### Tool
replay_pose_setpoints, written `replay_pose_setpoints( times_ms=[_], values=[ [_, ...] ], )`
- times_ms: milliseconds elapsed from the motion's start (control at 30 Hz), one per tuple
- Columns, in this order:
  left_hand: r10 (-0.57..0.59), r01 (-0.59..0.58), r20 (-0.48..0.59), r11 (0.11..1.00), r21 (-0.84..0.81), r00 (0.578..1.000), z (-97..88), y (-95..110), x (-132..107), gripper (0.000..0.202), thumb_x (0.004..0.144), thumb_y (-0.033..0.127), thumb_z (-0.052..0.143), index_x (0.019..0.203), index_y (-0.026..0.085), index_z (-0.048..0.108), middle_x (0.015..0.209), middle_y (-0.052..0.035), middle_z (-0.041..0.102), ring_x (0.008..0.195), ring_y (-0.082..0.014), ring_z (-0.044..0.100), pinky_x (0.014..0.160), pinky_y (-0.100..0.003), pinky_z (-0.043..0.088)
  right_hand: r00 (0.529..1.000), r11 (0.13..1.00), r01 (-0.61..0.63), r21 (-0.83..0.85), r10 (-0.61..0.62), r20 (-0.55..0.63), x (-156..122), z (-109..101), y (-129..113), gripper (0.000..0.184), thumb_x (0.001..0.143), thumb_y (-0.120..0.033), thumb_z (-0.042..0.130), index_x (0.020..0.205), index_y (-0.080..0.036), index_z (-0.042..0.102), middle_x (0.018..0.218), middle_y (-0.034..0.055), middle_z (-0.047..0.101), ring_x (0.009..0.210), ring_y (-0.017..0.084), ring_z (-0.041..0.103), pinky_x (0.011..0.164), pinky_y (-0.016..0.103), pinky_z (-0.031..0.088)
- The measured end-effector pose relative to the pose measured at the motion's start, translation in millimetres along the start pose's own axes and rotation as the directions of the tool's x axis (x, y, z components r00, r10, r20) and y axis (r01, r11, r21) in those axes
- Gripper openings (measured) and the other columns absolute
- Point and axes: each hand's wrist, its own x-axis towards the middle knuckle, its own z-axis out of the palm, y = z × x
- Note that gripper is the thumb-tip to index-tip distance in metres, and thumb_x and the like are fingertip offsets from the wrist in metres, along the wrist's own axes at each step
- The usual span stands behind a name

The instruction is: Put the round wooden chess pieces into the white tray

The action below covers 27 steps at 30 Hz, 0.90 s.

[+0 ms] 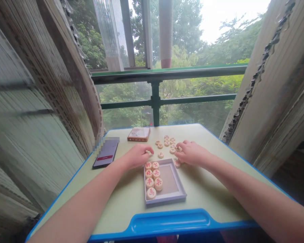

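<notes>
While a phone [106,154] lay left of centre in the frame, the left hand [138,155], fingers curled, was mid-frame near the shallow box's [169,179] upper-left corner; its grip could not be determined. The box, lower centre, held red-marked discs [156,173] along its left side. Loose discs [160,155] lay above. Right of centre, the right hand [191,153] bent its fingers over some; its grip was likewise undetermined.

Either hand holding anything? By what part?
Can't tell. The right hand is at the game pieces, its fingers hiding any grip; the left hand is curled by the box, no piece clearly visible in it.
</notes>
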Motion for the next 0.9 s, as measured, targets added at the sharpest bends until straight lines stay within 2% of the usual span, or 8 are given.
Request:
replay_pose_setpoints(
  times_ms=[133,300,567,900],
  values=[
    [0.042,-0.042,0.044,0.999,-0.002,0.998,2.5,-6,2,0.037,0.067,0.006,0.042,0.09,0.02,0.067,0.103,-0.0028,0.067,0.096,-0.0188,0.06,0.086,-0.028,0.046,0.994,0.991,0.094,0.092,-0.099,0.052,-4,-7,1,0.047,0.075,-0.029,0.045,0.121,-0.019,0.053,0.111,0.0142,0.057,0.097,0.029,0.054,0.077,0.037,0.041],
    [0.053,-0.051,0.08,0.998,-0.024,0.995,5.6,-13,4,0.037,0.068,0.004,0.042,0.092,0.019,0.066,0.105,-0.0034,0.067,0.097,-0.0185,0.06,0.087,-0.029,0.047,0.976,0.97,0.185,0.156,-0.2,0.082,-9,-10,-4,0.064,0.066,-0.03,0.055,0.128,-0.018,0.046,0.123,0.0139,0.05,0.108,0.031,0.048,0.085,0.039,0.04],
    [0.086,-0.086,0.04,0.996,0.003,0.995,4.6,-14,6,0.023,0.078,0.019,0.047,0.09,0.018,0.066,0.101,-0.0055,0.067,0.093,-0.0196,0.06,0.086,-0.031,0.047,0.963,0.944,0.269,0.19,-0.266,-0.042,-4,0,-4,0.034,0.074,-0.03,0.052,0.106,-0.02,0.059,0.111,0.0126,0.054,0.1,0.027,0.052,0.086,0.038,0.04],
    [0.088,-0.088,0.009,0.996,-0.002,0.996,5.0,-11,5,0.02,0.079,0.022,0.049,0.089,0.018,0.065,0.099,-0.0062,0.067,0.091,-0.0197,0.06,0.085,-0.031,0.047,0.934,0.918,0.351,0.185,-0.329,-0.139,0,7,-7,0.022,0.074,-0.022,0.054,0.093,-0.021,0.064,0.105,0.0087,0.057,0.095,0.022,0.055,0.083,0.033,0.043]
  ],
)
